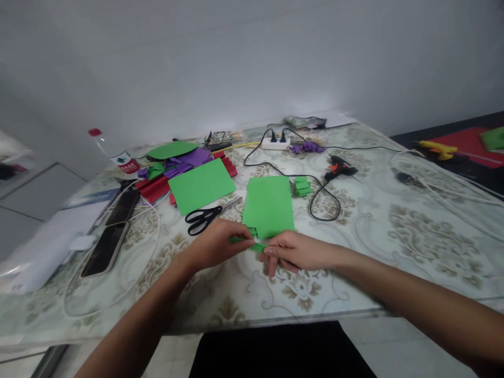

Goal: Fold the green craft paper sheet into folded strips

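My left hand (218, 244) and my right hand (293, 252) meet near the table's front edge, both pinched on a small green paper strip (254, 245) held between them just above the patterned tabletop (394, 231). Right behind the strip lies a green paper sheet (269, 205) with a notched near edge. Black scissors (205, 218) rest shut just left of it, close to my left hand. A second green sheet (200, 185) lies farther back on the left.
A stack of small green pieces (302, 186) sits by a black cable loop (325, 202). A black glue gun (339, 168) and white power strip (275, 143) are at the back. Purple and red paper (189, 157), a bottle (118, 155) and two phones (112, 231) lie left.
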Motion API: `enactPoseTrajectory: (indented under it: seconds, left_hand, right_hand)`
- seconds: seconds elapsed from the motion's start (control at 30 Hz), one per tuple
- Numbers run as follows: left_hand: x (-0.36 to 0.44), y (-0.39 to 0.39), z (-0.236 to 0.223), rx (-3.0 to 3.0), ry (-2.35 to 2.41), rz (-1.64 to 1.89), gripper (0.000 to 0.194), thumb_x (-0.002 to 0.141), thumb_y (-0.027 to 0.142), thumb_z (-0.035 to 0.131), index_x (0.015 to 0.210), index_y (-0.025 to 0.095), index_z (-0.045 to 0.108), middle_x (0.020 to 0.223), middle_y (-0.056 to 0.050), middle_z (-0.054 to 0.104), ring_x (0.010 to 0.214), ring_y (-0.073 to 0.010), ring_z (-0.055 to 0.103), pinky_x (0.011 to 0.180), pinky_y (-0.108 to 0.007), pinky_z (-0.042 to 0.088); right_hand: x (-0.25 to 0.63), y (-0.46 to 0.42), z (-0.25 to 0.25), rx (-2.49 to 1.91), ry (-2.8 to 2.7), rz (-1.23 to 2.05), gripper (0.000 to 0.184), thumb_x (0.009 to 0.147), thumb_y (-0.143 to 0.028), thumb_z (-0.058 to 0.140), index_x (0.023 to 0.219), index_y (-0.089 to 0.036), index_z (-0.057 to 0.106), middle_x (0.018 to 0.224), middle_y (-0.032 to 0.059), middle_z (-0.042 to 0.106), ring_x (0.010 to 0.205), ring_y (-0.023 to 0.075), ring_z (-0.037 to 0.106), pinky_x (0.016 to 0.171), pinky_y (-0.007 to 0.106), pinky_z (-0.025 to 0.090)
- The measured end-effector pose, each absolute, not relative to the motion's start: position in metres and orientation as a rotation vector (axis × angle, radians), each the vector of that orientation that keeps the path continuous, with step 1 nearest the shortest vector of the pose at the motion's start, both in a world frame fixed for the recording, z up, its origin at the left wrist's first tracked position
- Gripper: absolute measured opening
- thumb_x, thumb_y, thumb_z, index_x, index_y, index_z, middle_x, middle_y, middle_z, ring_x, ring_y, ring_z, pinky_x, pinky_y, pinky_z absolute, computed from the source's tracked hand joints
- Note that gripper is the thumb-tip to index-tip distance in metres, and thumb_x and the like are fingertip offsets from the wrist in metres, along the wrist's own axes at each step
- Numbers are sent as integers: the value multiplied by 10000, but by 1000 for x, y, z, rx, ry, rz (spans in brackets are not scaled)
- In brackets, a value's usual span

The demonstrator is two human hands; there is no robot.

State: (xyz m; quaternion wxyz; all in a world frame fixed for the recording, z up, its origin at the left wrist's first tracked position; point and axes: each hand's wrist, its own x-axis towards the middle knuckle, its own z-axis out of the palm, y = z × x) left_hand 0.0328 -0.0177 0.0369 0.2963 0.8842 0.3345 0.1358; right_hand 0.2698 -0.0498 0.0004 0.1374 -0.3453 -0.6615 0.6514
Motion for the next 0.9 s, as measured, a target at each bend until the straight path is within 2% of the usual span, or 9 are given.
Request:
enactPoseTrajectory:
  seconds: [0.13,0.27,0.73,0.83,0.9]
  left_hand:
    - [41,-27,30,2623,824,390,159,983,264,601,954,189,738,885,-28,754,845,-181,667,770,-282,443]
    - [43,-31,25,2735,829,346,196,1011,247,548,958,181,725,872,-42,742,861,-211,668,815,-327,444]
    - [33,-17,29,2606,894,387,168,987,210,570,919,180,721,875,-38,738,829,-191,661,781,-286,451]
    - [38,-21,25,2586,890,395,157,992,222,565,971,180,715,913,-47,737,857,-196,663,793,-295,458]
    - [42,-25,21,2560,883,396,154,996,232,562,988,180,706,914,-47,731,849,-191,661,784,-293,461]
  right_hand:
    - [267,-51,5,-1085,-1975,1793,394,994,-384,498,907,-85,740,746,83,755,409,56,423,440,187,381]
    - [264,-54,9,-1117,-2019,1718,387,1001,-359,490,873,-101,748,667,51,719,419,68,444,456,189,398]
    - [273,-46,4,-1080,-2013,1715,394,1005,-370,475,934,-80,732,934,127,786,434,62,438,455,199,397]
    - [271,-48,6,-1133,-2071,1633,436,1016,-378,459,895,-91,765,722,81,742,439,78,445,473,204,393]
    - [270,-49,8,-1169,-2122,1577,473,1027,-392,442,880,-105,788,523,22,608,431,90,439,482,205,380]
